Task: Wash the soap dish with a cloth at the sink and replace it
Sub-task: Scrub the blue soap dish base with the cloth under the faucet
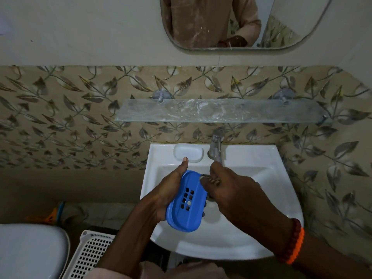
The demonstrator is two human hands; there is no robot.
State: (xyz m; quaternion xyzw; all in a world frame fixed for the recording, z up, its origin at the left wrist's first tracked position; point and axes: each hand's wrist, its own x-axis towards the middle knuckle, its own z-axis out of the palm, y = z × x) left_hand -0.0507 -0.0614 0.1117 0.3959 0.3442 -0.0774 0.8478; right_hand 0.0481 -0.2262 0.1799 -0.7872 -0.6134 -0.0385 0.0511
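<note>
A blue oval soap dish (186, 202) with square drain holes is held over the white sink (267, 214), tilted on its side. My left hand (171, 190) grips it from the left, thumb along its upper edge and fingertips showing at its right rim. My right hand (231, 190) is closed around a small dark cloth (207, 178) pressed to the dish's top right edge, just below the tap (216, 148). Most of the cloth is hidden in my fist.
A white soap recess (188, 153) is moulded into the sink's back ledge. Above hangs a glass shelf (221, 111) and a mirror (231, 23). A white perforated basket (90, 252) and a toilet lid (30, 250) sit at lower left.
</note>
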